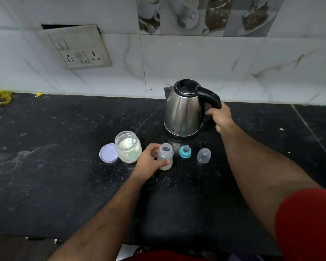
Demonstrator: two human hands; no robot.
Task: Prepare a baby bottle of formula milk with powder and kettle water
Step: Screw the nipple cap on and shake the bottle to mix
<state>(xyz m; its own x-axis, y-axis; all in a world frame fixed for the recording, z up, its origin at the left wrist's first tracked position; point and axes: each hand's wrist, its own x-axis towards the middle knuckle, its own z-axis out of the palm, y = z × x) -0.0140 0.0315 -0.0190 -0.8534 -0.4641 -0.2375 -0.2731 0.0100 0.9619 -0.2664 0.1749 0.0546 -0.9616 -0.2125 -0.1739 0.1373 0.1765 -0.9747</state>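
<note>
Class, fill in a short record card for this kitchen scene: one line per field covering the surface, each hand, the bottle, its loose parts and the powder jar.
Surface: black stone counter
Left hand: grips the baby bottle
Right hand: holds the kettle by its black handle
Bottle: upright, open at the top
Kettle: standing on the counter, lid closed
Teat ring: on the counter, right of the bottle
Clear cap: on the counter, right of the teat ring
Powder jar: open, scoop inside
Jar lid: lying left of the jar
</note>
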